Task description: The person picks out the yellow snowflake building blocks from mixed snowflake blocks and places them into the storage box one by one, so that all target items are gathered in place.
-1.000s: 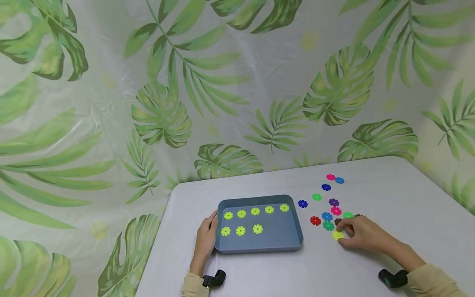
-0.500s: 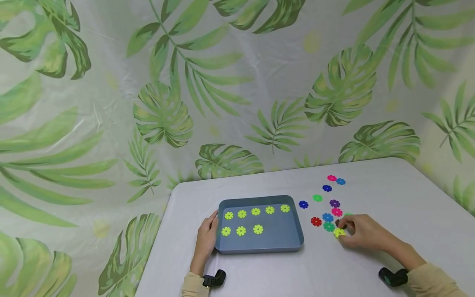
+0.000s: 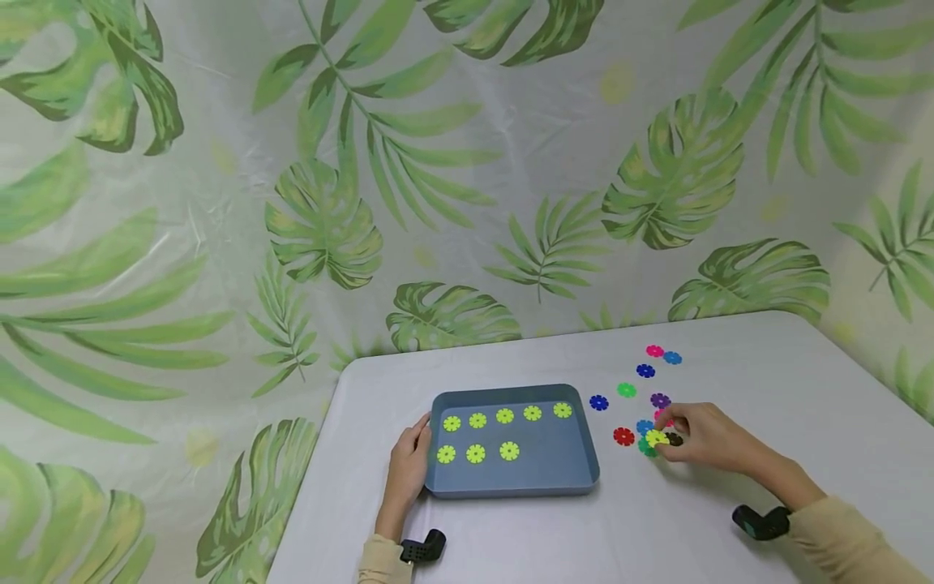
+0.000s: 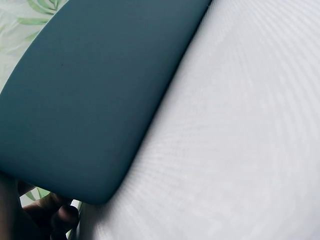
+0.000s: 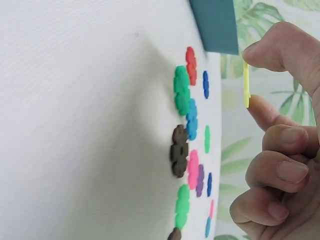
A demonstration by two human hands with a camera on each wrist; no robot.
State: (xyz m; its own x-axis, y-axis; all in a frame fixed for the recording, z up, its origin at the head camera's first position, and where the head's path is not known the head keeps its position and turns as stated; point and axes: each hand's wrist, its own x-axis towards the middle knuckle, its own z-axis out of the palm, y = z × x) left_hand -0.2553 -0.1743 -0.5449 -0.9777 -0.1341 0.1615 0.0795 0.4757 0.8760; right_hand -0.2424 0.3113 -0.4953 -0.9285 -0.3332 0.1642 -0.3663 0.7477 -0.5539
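Observation:
In the head view my right hand pinches a yellow flower-shaped disc between thumb and forefinger, above several coloured discs on the table. The right wrist view shows this yellow disc edge-on, raised off the tabletop, with the other fingers curled below. At the left side of a blue-grey tray, my left hand grips the wall. Inside the tray lie several yellow discs in two rows, the back one longer. From the left wrist, the tray's outer wall covers most of the hand; some fingers show at its corner.
Right of the tray lie loose discs: a red one, a dark blue one, a light green one, a purple one and others. A leaf-patterned sheet hangs behind the white table.
My right hand has lifted the yellow disc from the near side of the loose discs and moved it slightly left and away from me. The left hand and tray have stayed in place.

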